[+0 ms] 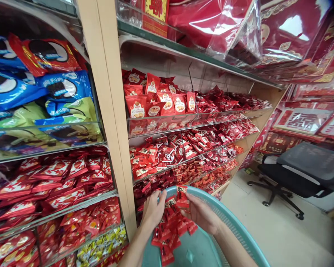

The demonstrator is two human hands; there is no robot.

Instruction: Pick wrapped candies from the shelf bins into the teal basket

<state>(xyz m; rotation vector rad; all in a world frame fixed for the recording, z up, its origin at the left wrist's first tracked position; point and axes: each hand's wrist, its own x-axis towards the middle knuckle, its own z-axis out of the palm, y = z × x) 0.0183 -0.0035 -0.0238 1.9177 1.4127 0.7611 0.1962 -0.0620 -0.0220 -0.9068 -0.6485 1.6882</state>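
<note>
My left hand [153,208] is closed on the near-shelf rim of a teal plastic basket [232,218]. Between the thumb and fingers of my right hand [202,214] is a small red candy packet [182,195] with dark lettering, held above the basket. Below both hands, several similar red packets [169,233] lie in a loose pile inside the basket, with part of its teal bottom showing. The fingertips of my left hand are partly hidden behind the rim.
Glass-fronted shelves [167,174] of red packets run ahead, split by a wooden post [111,92]. Blue cookie packs [66,87] fill the left shelf. Red bags [211,22] sit overhead. An office chair [297,170] stands on the tiled floor at right.
</note>
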